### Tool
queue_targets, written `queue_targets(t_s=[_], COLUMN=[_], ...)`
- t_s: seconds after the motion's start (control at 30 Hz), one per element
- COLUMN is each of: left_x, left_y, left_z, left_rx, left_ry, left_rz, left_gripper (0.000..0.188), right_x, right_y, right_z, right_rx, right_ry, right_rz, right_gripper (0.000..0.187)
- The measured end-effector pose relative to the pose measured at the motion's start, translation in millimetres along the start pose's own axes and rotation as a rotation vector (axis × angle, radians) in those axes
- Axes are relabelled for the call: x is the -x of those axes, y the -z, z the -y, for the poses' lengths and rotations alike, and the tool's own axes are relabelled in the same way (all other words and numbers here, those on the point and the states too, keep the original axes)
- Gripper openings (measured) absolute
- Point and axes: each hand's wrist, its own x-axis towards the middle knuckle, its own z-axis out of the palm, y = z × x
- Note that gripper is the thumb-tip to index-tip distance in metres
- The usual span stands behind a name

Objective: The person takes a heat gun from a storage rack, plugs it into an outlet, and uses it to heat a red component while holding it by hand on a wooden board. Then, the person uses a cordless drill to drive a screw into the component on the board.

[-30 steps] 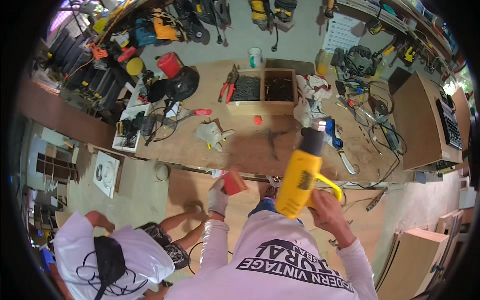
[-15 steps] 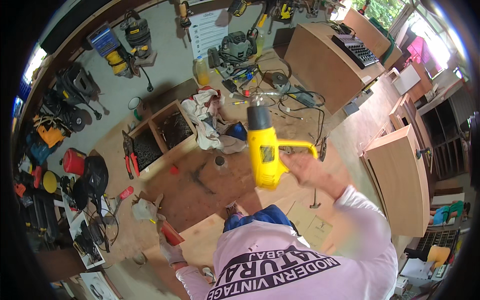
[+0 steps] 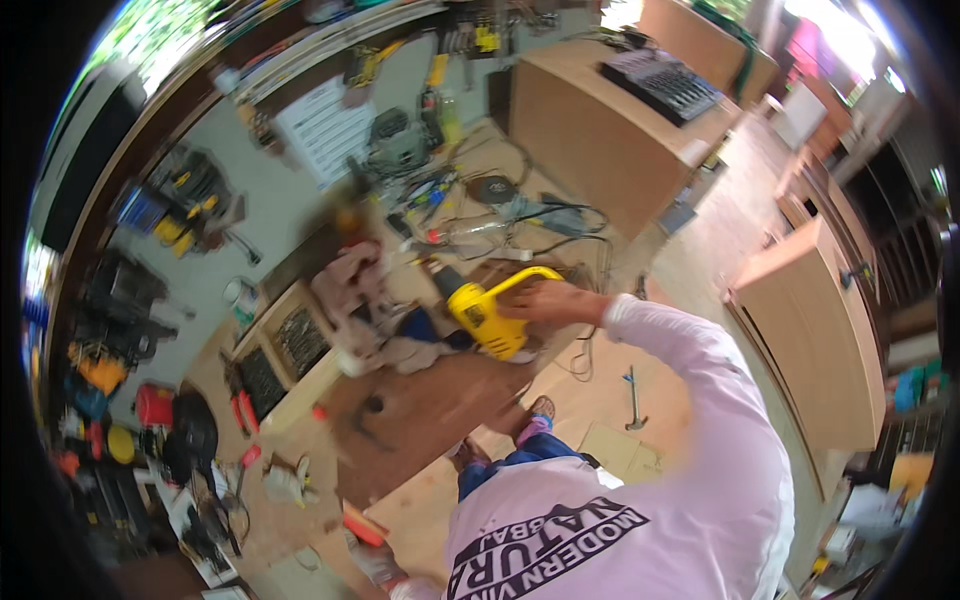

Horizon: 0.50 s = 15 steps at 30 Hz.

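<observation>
My right hand [image 3: 552,302] is wrapped round the handle of a yellow heat gun [image 3: 494,330] with a dark nozzle. The gun is held over the far part of the bench, near a crumpled pale cloth [image 3: 352,285], its nozzle toward the far left. Low on the left, my left hand [image 3: 374,562] is closed on a red-orange, flat-sided piece [image 3: 364,524]; its exact kind is unclear. Between my hands lies a dark brown board [image 3: 430,405] with a dark round spot on it.
A wooden tray [image 3: 284,285] of small dark bits sits at the far left beside red-handled cutters [image 3: 243,408]. Power tools and cords [image 3: 560,215] crowd the back. A hammer [image 3: 635,405] lies right of the board. Wooden cabinets [image 3: 600,130] stand at right.
My right arm has reached farther out and left with the heat gun, which now tilts more to the left. The whole view has shifted and blurred. My left hand still holds the red-orange piece.
</observation>
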Motion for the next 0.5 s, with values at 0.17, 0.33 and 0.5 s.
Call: queue_targets(t_s=[0.17, 0.33, 0.5], left_x=[60.4, 61.1, 45.7], left_y=[-100.8, -82.1, -122.2], left_z=[23.8, 31.5, 52.5], left_rx=[-0.295, -0.235, 0.068], left_ry=[-0.052, 0.076, 0.188], left_rz=[-0.055, 0.127, -0.049], left_gripper=[0.053, 0.054, 0.053], right_x=[13.0, 27.7, 35.3], right_y=[-29.0, -56.5, -58.7], right_z=[-42.8, -60.8, -61.2], right_rx=[-0.179, -0.15, -0.098], right_ry=[0.036, 0.06, -0.045], right_rz=[-0.077, -0.214, -0.133], right_gripper=[0.068, 0.067, 0.058])
